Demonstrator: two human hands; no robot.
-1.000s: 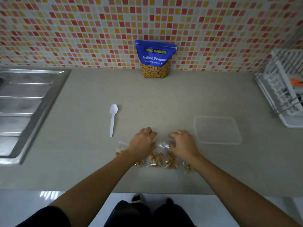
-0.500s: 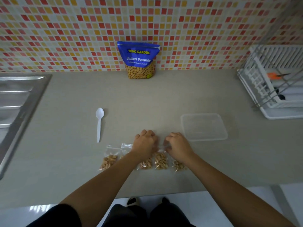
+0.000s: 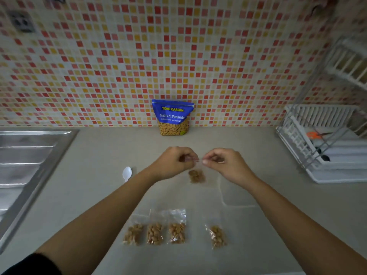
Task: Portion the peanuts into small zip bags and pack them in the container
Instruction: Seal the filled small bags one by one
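Note:
A small clear zip bag (image 3: pixel 196 175) with peanuts in its bottom hangs above the counter. My left hand (image 3: pixel 174 162) and my right hand (image 3: pixel 222 162) pinch its top edge from either side. Several more filled zip bags (image 3: pixel 155 232) lie in a row near the counter's front, one of them (image 3: pixel 217 236) set apart to the right. The clear rectangular container (image 3: pixel 238 197) lies on the counter under my right forearm, partly hidden. The blue Salted Peanuts pouch (image 3: pixel 172 117) stands against the tiled wall.
A white plastic spoon (image 3: pixel 127 173) lies left of my left arm, its handle hidden. A steel sink drainboard (image 3: pixel 23 165) fills the left side. A white dish rack (image 3: pixel 325 139) stands at the right.
Both hands have lifted off the row of bags and raised one filled bag by its top. The camera view has tilted up, so the row now sits lower in frame.

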